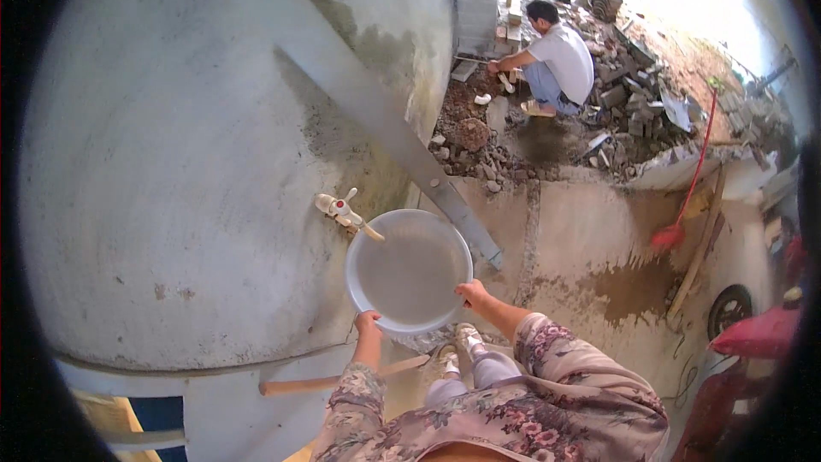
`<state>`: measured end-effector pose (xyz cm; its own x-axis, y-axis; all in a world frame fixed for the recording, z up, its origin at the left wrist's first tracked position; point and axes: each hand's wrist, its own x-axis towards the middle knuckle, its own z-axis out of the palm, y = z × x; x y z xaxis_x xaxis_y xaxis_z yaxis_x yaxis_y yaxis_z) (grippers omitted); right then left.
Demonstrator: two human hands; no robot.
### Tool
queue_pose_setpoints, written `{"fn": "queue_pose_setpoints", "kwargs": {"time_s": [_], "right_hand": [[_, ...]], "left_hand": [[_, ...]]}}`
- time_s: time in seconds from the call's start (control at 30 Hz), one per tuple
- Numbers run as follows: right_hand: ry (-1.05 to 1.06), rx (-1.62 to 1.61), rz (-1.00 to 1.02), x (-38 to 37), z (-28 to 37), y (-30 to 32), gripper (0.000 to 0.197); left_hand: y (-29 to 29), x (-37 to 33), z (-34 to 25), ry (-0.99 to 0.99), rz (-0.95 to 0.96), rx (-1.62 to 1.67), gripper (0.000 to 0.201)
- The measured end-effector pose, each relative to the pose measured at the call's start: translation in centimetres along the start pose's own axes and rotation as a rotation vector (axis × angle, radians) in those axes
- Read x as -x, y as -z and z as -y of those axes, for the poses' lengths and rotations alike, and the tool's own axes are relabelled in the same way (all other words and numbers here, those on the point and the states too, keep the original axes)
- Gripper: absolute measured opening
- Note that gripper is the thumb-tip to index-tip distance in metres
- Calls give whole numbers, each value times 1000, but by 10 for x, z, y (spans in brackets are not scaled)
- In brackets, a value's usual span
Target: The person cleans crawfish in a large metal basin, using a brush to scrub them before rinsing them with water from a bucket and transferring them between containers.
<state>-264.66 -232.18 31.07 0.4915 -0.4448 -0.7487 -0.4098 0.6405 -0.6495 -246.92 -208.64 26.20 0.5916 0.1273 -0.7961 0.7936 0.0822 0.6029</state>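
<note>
A wide, round metal basin (409, 322) is held level in front of me, beneath a wall tap (346, 212). My left hand (368, 322) is closed on its near-left rim, and my right hand (471, 293) grips the right rim. The tap has a pale body with a red-marked handle, and its spout reaches over the basin's upper-left edge. Greyish contents, perhaps water, seem to fill the basin; whether the tap runs I cannot tell. Both forearms come from flowered sleeves.
A long flat metal bar (402, 141) slants down the wall to beside the basin. Under my left arm lies a wooden handle (299, 386). A person (560, 60) squats by rubble (637, 90) ahead. A red broom (669, 234), a plank (697, 252) and a wheel (729, 311) stand right.
</note>
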Motion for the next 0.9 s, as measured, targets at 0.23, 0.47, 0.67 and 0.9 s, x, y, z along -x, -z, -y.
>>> {"fn": "queue_pose_setpoints", "kwargs": {"time_s": [0.23,0.47,0.67,0.9], "right_hand": [[-2,5,5,-16,-2,16,16],[-6,121,82,-19,10,8,24],[63,169,103,-28,14,22,28],[60,208,72,-27,27,3,22]], "left_hand": [[-21,38,3,4,-101,28,22],[-5,20,11,-109,-102,117,26],[-30,58,8,-200,-96,100,32],[-11,30,17,-149,-152,206,36]]}}
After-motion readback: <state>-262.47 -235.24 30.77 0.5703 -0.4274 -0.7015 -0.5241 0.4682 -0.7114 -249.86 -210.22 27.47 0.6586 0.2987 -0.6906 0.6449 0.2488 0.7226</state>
